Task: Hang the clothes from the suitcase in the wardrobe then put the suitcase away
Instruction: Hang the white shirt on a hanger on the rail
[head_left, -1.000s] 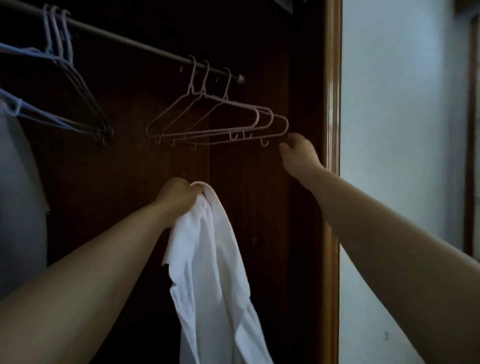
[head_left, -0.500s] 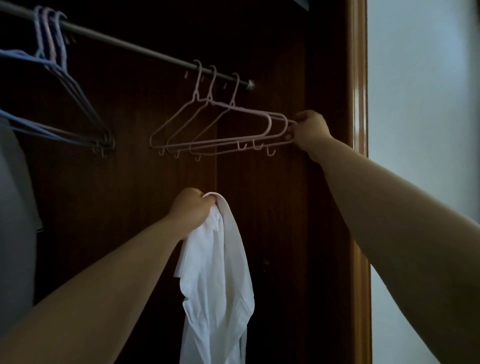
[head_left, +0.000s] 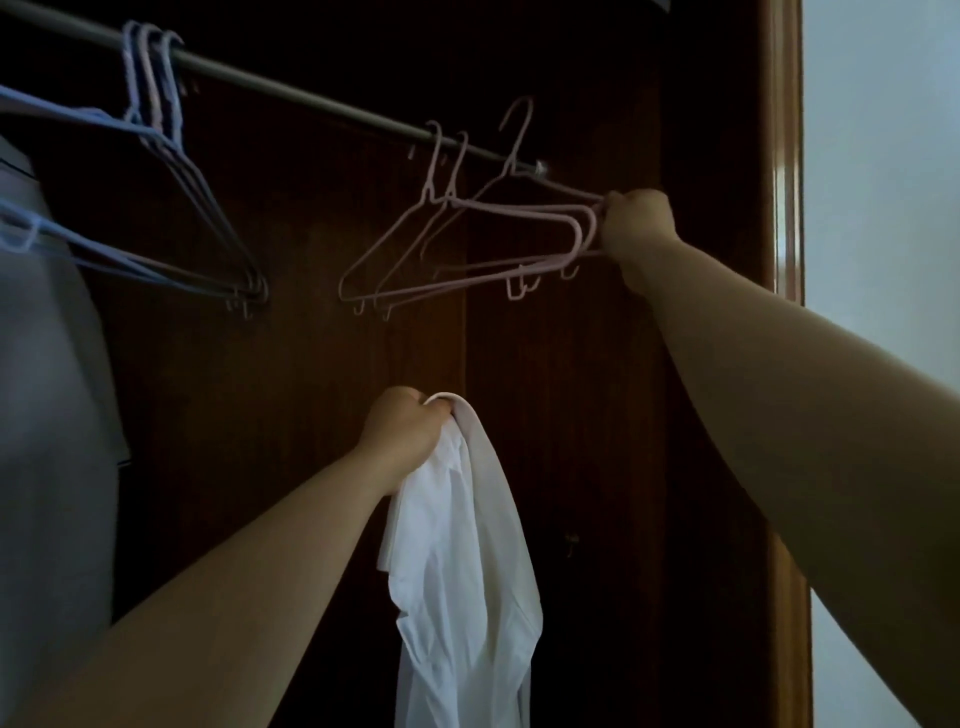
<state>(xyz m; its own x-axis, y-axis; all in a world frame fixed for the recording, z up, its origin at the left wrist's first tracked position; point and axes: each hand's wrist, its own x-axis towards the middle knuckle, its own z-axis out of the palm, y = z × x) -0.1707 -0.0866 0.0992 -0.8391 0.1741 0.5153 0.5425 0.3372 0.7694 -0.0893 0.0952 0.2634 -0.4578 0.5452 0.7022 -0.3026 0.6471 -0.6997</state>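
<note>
Head view into a dark wardrobe (head_left: 571, 415): the right hand (head_left: 636, 221) is gripping the end of one pink hanger (head_left: 561, 186), its hook standing above the rail (head_left: 311, 98). Two more pink hangers (head_left: 498, 208) are hanging beside it, and three blue hangers (head_left: 156, 83) further left. The left hand (head_left: 408, 431) is clutching one white shirt (head_left: 462, 571), which is dangling below.
</note>
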